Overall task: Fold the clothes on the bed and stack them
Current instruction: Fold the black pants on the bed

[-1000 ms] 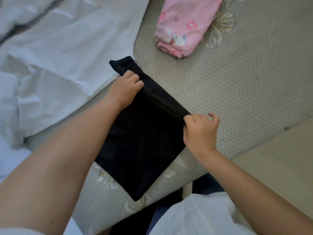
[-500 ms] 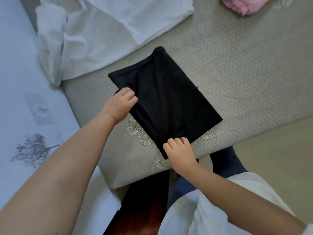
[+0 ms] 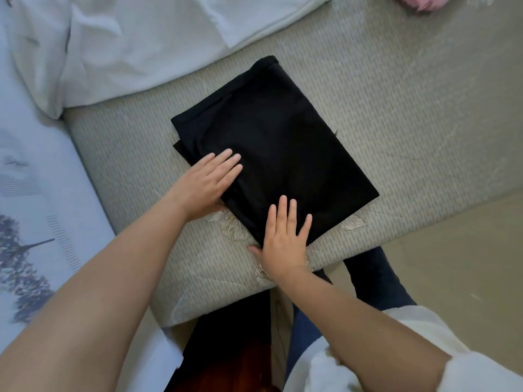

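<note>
A black garment lies folded into a flat rectangle on the beige quilted bed, close to the bed's near edge. My left hand lies flat with straight fingers on the garment's left near edge. My right hand presses flat on its near corner, fingers spread. A white garment lies spread and crumpled at the far left of the bed. A pink garment shows only as a sliver at the top right.
A pale blue printed sheet covers the left side. The bed's near edge runs just below my hands, with dark flooring and my legs beneath. Beige floor lies to the right.
The black garment was folded over toward me and now lies flat. Both hands let go of its edges and opened to press flat on it. The view shifted, pushing the pink garment almost out of view.
</note>
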